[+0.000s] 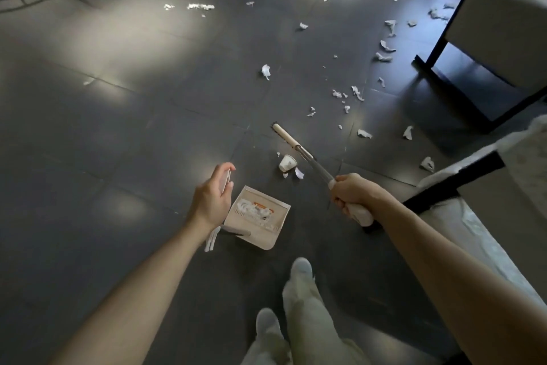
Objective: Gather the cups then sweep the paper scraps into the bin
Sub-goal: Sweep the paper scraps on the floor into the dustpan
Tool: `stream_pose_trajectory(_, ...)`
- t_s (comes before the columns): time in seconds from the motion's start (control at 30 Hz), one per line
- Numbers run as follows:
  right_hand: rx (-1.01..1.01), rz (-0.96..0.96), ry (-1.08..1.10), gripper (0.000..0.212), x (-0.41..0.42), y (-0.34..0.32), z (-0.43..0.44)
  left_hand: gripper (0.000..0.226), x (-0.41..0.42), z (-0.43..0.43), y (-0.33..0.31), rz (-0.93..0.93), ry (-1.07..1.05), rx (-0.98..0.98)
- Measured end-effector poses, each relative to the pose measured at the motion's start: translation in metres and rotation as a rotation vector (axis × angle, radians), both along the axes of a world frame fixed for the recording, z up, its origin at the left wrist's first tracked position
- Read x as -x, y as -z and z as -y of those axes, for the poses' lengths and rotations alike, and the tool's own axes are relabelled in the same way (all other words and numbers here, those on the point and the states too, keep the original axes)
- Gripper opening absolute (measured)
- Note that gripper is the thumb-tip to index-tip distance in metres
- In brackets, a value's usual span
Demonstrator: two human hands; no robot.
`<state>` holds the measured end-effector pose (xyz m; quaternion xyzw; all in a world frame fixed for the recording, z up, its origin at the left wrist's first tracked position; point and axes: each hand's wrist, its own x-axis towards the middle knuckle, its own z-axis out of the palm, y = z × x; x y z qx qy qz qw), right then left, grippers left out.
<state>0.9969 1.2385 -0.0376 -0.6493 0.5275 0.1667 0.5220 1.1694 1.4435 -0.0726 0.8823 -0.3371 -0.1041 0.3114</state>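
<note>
Head view, looking down at a dark tiled floor (133,142). The right hand (352,196) is closed in a fist round the white grip of a broom (299,148), arm reaching forward. The grey shaft slopes down and away to the pale broom head, which rests on the floor. The left hand (211,199) is raised above the dustpan (275,234) with its fingers nearly straight, and thumb and fingers pinch a slim white object (228,179); what this object is cannot be told.

The dustpan, one in number, lies flat on the floor between the two hands, its grey handle pointing back under the left wrist. It holds a small heap of white paper scraps (256,212).

One paper cup (287,163) lies on its side on the floor, just beside the broom shaft and just ahead of the dustpan, with four or so small scraps close around it. Loose scraps (266,71) are strewn across the far and right-hand floor, too many to count. Black-framed furniture (438,48) stands at right
</note>
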Motion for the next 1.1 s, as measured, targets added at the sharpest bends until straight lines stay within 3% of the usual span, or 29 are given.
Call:
stream_pose_trajectory(0.17, 0.031, -0.096, -0.167, 0.035, -0.051, 0.018, 0.061, 0.025, -0.052, 0.052, 0.015, -0.027, 0.016, -0.036)
stream_pose_trajectory(0.3, 0.043, -0.225, -0.368, 0.017, -0.081, 0.025, 0.088, 0.026, -0.092, 0.085, 0.022, -0.034, 0.036, -0.065)
stream_pose_trajectory(0.5, -0.038, -0.347, -0.533, 0.043, -0.097, 0.033, 0.083, 0.025, -0.11, 0.1, 0.026, 0.004, 0.025, -0.053)
stream_pose_trajectory(0.63, -0.139, -0.365, -0.633, 0.039, -0.096, 0.02, 0.066, 0.026, -0.112, 0.107, 0.027, 0.013, 0.028, -0.042)
stream_pose_trajectory(0.7, -0.226, -0.328, -0.553, 0.031, -0.092, 0.009, 0.064, 0.026, -0.11, 0.105, 0.027, 0.003, 0.029, -0.036)
stream_pose_trajectory(0.87, -0.42, -0.204, -0.154, 0.053, -0.078, -0.02, 0.066, 0.025, -0.107, 0.088, 0.025, -0.002, 0.018, -0.022)
stream_pose_trajectory(1.1, -0.354, -0.11, -0.125, 0.049, -0.105, -0.031, 0.07, 0.025, -0.099, 0.051, 0.014, -0.012, -0.032, -0.021)
